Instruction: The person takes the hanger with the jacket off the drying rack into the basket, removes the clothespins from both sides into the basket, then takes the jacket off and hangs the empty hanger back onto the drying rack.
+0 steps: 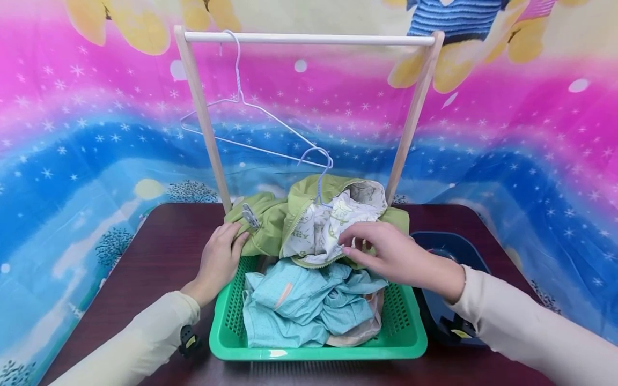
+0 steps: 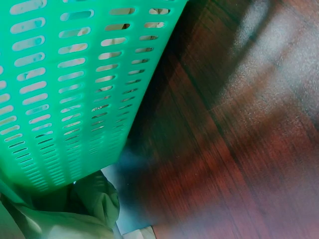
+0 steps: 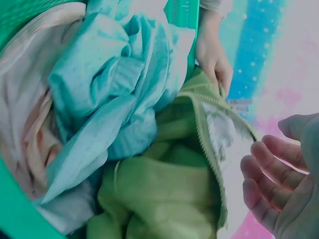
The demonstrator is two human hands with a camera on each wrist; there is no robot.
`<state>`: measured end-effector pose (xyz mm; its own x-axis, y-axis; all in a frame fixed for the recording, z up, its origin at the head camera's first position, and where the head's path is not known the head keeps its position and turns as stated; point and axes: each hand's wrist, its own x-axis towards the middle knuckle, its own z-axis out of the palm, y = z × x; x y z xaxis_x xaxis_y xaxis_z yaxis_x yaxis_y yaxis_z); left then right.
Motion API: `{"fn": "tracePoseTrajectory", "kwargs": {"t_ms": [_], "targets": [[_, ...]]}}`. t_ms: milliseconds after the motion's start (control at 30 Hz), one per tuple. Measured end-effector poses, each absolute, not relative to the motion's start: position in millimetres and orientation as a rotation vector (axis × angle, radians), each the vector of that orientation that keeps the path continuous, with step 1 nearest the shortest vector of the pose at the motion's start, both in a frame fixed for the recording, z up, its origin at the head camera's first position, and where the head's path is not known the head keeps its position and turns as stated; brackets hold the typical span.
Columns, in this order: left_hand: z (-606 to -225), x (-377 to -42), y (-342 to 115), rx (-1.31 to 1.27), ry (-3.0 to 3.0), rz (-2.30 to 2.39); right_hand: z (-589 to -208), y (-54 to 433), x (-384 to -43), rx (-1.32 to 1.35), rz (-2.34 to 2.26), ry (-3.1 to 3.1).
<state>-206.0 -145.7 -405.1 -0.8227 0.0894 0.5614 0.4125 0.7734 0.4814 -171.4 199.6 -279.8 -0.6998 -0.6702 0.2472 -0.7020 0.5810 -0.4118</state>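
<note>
A green zip jacket (image 1: 270,228) with a white printed lining (image 1: 333,220) lies over the far end of a green basket (image 1: 318,353). Its zip is undone, and the hook of a purple hanger (image 1: 322,179) sticks up from it. My left hand (image 1: 219,260) pinches the jacket's left part beside a grey clothespin (image 1: 250,216). Over the lining's right side is my right hand (image 1: 386,249). In the right wrist view the right hand's fingers (image 3: 264,179) are loosely bent beside the zip edge, with nothing between them.
Light blue clothing (image 1: 299,305) and a beige garment (image 1: 357,335) fill the basket. Behind stands a wooden rack with a white rail (image 1: 309,38), a white wire hanger (image 1: 260,110) hooked on it. A dark blue bin (image 1: 451,249) sits on the right of the brown table (image 1: 145,268).
</note>
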Motion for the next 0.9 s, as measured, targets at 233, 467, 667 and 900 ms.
{"fn": "tracePoseTrajectory", "kwargs": {"t_ms": [233, 467, 667, 900], "targets": [[-404.5, -207.2, -144.0, -0.38, -2.446, -0.84, -280.0, 182.4, -171.4, 1.248, 0.765, -2.718], [-405.0, -206.4, -146.7, -0.364, -2.447, -0.843, -280.6, 159.3, -174.2, 1.269, 0.788, -2.734], [-405.8, -206.5, -147.4, -0.363, -2.451, -0.846, -283.4, 140.6, -175.8, 1.291, 0.829, -2.725], [-405.7, -205.7, -146.6, -0.368, -2.446, -0.849, -289.2, 120.8, -177.9, 1.3, 0.9, -2.74]]}}
